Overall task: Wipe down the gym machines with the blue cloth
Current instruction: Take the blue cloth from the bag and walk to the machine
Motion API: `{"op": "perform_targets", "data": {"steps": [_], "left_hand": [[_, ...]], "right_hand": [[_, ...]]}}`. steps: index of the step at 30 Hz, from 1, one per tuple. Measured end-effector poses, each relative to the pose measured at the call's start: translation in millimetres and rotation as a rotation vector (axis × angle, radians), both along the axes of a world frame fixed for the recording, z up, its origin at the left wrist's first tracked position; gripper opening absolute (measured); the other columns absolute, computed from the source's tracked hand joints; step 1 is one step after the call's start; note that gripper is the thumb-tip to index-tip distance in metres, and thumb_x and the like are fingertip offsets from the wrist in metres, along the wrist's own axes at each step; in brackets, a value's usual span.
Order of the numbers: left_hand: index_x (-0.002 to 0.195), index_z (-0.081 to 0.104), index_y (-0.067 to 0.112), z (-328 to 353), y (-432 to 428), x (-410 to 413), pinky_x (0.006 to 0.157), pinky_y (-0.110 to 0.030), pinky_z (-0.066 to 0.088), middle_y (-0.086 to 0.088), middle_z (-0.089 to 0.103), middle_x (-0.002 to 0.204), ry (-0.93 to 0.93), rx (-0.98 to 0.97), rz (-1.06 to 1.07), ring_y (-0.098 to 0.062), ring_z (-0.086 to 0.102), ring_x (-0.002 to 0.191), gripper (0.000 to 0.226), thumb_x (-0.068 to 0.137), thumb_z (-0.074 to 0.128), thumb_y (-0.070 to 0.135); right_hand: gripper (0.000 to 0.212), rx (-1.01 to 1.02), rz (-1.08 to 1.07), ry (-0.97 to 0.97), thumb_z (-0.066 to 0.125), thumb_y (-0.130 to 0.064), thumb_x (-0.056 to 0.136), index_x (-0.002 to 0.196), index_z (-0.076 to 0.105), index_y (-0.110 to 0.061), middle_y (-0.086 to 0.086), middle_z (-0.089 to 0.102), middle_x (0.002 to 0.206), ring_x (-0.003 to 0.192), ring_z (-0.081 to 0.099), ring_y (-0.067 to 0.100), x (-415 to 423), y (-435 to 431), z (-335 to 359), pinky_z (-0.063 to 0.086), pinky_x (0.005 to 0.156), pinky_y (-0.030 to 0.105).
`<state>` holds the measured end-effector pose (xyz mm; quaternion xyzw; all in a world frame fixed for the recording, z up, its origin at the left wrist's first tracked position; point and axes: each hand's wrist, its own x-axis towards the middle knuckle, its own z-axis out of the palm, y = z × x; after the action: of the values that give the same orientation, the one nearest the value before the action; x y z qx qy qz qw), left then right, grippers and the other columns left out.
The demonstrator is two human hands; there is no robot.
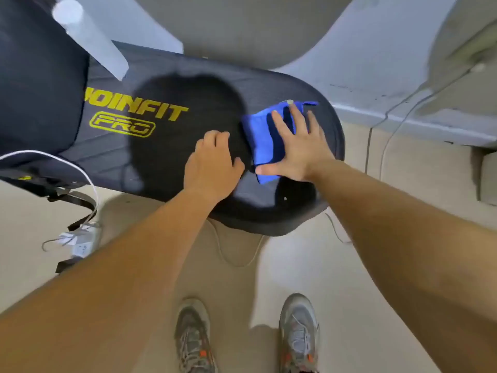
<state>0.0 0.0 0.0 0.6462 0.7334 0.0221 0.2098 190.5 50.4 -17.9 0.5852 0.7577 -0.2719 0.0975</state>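
Observation:
A black padded bench (172, 157) with yellow lettering stretches from the left to a rounded end at the middle right. On that rounded end lies the folded blue cloth (262, 135). My right hand (298, 146) presses flat on the cloth with its fingers spread and straight. Just left of the cloth, my left hand (212, 162) rests on the pad with its fingers curled under, holding nothing that I can see.
A white cable (67, 162) loops down from the bench's left side to a power strip (80, 246) on the beige floor. Black straps (83, 208) hang there too. Thin cables (395, 122) run along the grey wall base at right. My shoes (298, 335) stand below the bench.

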Motion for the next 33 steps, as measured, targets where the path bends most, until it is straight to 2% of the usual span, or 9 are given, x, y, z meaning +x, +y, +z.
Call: {"op": "perform_targets", "data": {"steps": [3,6,10,13,15,18,23,28,33], "left_hand": [[0.145,0.038,0.018,-20,4,-16,0.097,-0.037,0.045,-0.003,0.039,0.147,0.009,0.062,0.055,-0.022,0.043,0.129,0.059,0.093,0.059,0.037],[0.144,0.039,0.017,-32,-1,-27,0.097,-0.038,0.044,-0.002,0.039,0.146,0.029,0.046,0.028,-0.022,0.043,0.128,0.058,0.093,0.058,0.037],[0.142,0.042,0.015,-31,-16,-40,0.095,-0.037,0.045,-0.002,0.041,0.143,0.028,0.028,-0.008,-0.022,0.045,0.125,0.055,0.093,0.058,0.034],[0.141,0.044,0.014,-18,-28,-48,0.094,-0.038,0.045,-0.002,0.043,0.142,0.046,-0.018,-0.030,-0.022,0.046,0.123,0.053,0.093,0.058,0.031],[0.142,0.044,0.014,1,-35,-50,0.093,-0.038,0.045,-0.001,0.042,0.142,0.071,-0.078,-0.036,-0.023,0.046,0.123,0.052,0.094,0.056,0.031],[0.142,0.042,0.015,45,-43,-49,0.092,-0.039,0.045,-0.002,0.042,0.141,0.067,-0.197,-0.043,-0.023,0.046,0.122,0.051,0.096,0.053,0.034],[0.141,0.041,0.015,165,-57,-35,0.093,-0.042,0.043,-0.007,0.044,0.137,0.037,-0.374,-0.057,-0.028,0.049,0.121,0.050,0.098,0.050,0.037],[0.140,0.044,0.015,309,-78,-7,0.093,-0.038,0.042,-0.007,0.048,0.136,-0.044,-0.368,-0.113,-0.028,0.051,0.121,0.048,0.098,0.048,0.037],[0.136,0.048,0.015,435,-104,20,0.101,-0.038,0.043,-0.005,0.054,0.136,-0.120,-0.259,-0.230,-0.026,0.053,0.123,0.045,0.097,0.052,0.037]], "right_hand": [[0.120,0.004,-0.058,-0.051,0.046,-0.095,0.062,0.155,-0.009,-0.042,0.003,-0.023,0.163,0.148,-0.019,0.043,-23,10,-28,-0.003,0.116,0.065],[0.089,0.206,-0.055,-0.149,0.030,-0.083,0.085,0.157,0.002,-0.039,0.007,-0.008,0.166,0.149,-0.005,0.045,-38,-8,-54,0.002,0.116,0.064],[0.051,0.531,0.076,-0.091,0.061,-0.040,0.091,0.138,0.051,-0.022,0.016,0.045,0.145,0.116,0.046,0.045,-39,-41,-70,0.040,0.095,0.051],[0.042,0.462,0.137,-0.091,0.070,-0.028,0.085,0.125,0.059,-0.018,0.016,0.054,0.124,0.092,0.051,0.039,-37,-58,-56,0.046,0.069,0.042],[0.039,0.293,0.150,-0.067,0.059,-0.041,0.095,0.127,0.055,-0.020,0.013,0.052,0.122,0.096,0.053,0.036,-33,-66,-31,0.048,0.069,0.042],[0.048,0.050,0.109,-0.037,0.035,-0.061,0.099,0.127,0.049,-0.025,0.006,0.053,0.119,0.101,0.055,0.028,-19,-73,25,0.052,0.078,0.041],[0.051,-0.124,-0.014,-0.023,0.027,-0.071,0.094,0.110,0.050,-0.028,0.000,0.058,0.092,0.076,0.058,0.017,14,-84,165,0.054,0.074,0.034],[0.050,-0.100,-0.132,-0.056,0.023,-0.068,0.097,0.107,0.053,-0.029,-0.001,0.057,0.079,0.068,0.058,0.016,46,-111,322,0.046,0.063,0.029],[0.050,-0.091,-0.271,-0.132,0.021,-0.067,0.097,0.090,0.053,-0.029,0.003,0.061,0.082,0.077,0.060,0.023,69,-164,466,0.053,0.075,0.041]]}}
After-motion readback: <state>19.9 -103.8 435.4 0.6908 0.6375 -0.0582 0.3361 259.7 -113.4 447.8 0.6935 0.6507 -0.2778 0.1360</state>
